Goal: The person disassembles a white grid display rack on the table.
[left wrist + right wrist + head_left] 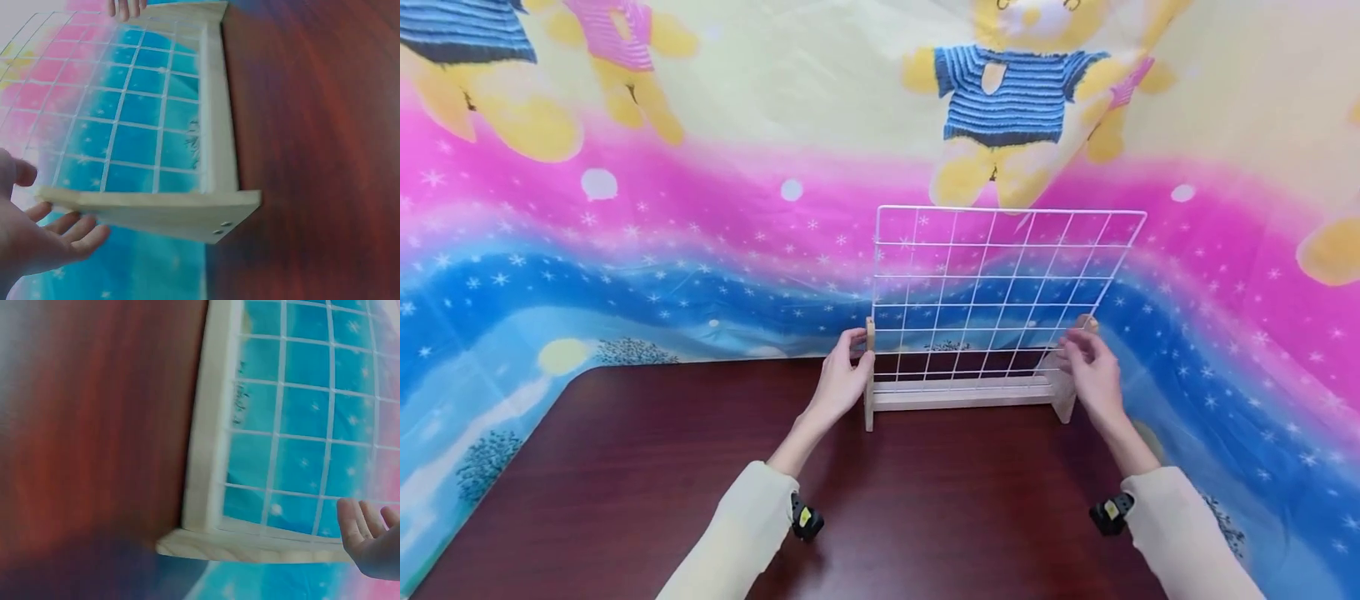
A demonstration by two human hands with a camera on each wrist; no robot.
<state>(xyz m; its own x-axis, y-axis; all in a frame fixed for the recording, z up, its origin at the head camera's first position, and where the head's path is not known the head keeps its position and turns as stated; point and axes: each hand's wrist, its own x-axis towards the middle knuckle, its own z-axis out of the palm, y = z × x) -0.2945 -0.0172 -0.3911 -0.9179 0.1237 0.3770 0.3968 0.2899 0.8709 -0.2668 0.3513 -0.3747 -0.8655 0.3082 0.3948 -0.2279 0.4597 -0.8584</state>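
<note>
A white wire grid stands upright in a wooden stand with a side panel at each end and a bar along the bottom. Beside the left side panel is my left hand, its fingers lying along the outer face near the upper end. The thumb stands apart from the panel in the left wrist view. My right hand is at the right side panel, fingers loosely bent near its upper end. Whether those fingertips touch the panel or the grid, I cannot tell. Neither hand visibly grips anything.
The stand rests near the back edge of a dark red-brown table. Behind and to the sides hangs a printed cloth with bears and snowflakes, close to the stand's right end. A small black camera sits at the left wrist.
</note>
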